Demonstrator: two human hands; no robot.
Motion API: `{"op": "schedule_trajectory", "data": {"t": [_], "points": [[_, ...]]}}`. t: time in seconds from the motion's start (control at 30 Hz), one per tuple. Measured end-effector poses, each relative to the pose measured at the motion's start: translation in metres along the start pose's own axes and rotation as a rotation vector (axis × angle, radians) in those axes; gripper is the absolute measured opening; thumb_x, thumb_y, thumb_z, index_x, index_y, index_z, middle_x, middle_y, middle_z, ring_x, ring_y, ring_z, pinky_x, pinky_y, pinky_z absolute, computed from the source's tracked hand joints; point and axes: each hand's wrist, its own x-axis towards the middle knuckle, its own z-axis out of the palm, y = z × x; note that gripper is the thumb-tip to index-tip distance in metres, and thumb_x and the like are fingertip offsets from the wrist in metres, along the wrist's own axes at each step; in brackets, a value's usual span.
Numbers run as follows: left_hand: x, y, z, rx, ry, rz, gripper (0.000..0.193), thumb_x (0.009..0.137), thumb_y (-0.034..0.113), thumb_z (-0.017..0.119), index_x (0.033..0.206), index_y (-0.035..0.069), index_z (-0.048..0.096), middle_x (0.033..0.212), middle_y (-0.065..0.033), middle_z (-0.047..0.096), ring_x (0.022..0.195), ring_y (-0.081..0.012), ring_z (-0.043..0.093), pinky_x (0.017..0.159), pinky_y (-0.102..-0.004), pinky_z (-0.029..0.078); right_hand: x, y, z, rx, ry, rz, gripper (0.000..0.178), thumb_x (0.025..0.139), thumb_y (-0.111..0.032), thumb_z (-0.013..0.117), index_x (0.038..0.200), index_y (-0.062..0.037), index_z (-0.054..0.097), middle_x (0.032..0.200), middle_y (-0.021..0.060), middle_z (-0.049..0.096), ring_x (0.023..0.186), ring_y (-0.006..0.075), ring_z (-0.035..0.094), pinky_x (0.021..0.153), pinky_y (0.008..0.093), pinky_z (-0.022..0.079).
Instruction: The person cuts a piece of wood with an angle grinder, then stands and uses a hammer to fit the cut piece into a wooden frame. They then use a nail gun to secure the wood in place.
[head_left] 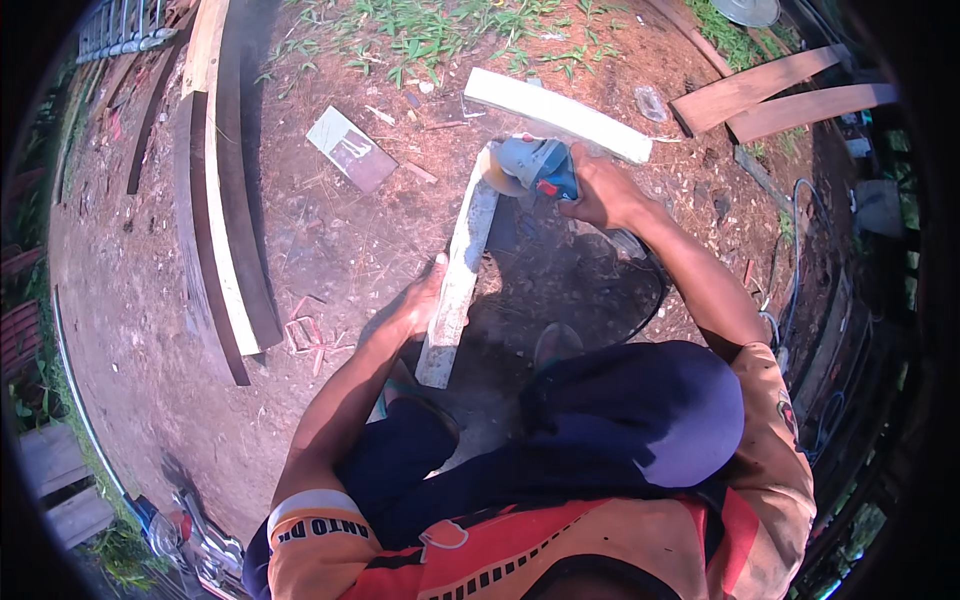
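Nearest you, your dark blue trousers (pixel 650 410) are bent at the knees above the bare ground, 1 sandalled foot (pixel 557 345) showing in shadow. Your left hand (pixel 424 300) grasps the pale timber piece (pixel 462 270) along its side, fingers partly hidden by it. That piece slants away from between your feet, its far end at the grinder. Your right hand (pixel 603 190) is wrapped around the blue angle grinder (pixel 537 163), whose disc overlaps the far end; you cannot tell how deep any contact goes. Left of the timber piece lies a red frame (pixel 310 335), with long planks (pixel 228 190) farther left. Beyond your hands lie a small flat board (pixel 352 150), a white plank (pixel 558 112) and, to the far right, 2 brown boards (pixel 765 88). Green grass (pixel 430 35) grows farthest off.
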Motion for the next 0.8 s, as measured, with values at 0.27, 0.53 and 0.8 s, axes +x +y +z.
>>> {"op": "schedule_trajectory", "data": {"t": [0.27,0.53,0.8], "points": [[-0.022,0.077,0.009,1.194,0.363,0.436,0.062,0.103,0.052,0.045,0.133,-0.001,0.055,0.119,-0.0334,0.062,0.114,-0.0469,0.06,0.097,-0.0486,0.046,-0.023,0.021,-0.013,-0.104,0.009,0.261,0.073,0.075,-0.02,0.082,0.125,0.0125,0.041,0.098,0.03,0.069,0.096,0.0441,0.068,0.084,0.048,0.056],[-0.017,0.09,0.007,1.305,0.274,0.35,0.078,0.07,0.056,0.084,0.117,-0.002,0.064,0.109,-0.0258,0.069,0.107,-0.0384,0.067,0.094,-0.044,0.051,-0.019,0.011,-0.01,-0.262,-0.07,0.225,0.067,0.076,-0.025,0.081,0.12,0.0048,0.041,0.098,0.0281,0.069,0.094,0.0425,0.069,0.083,0.0484,0.057],[-0.019,0.095,0.01,1.325,0.276,0.294,0.064,0.07,0.043,0.083,0.115,-0.001,0.067,0.105,-0.0237,0.071,0.099,-0.0361,0.069,0.089,-0.0404,0.053,0.014,-0.009,-0.019,-0.297,-0.063,0.122,0.064,0.076,-0.023,0.081,0.119,0.0065,0.044,0.097,0.0278,0.069,0.095,0.0423,0.069,0.083,0.0482,0.056]]}}
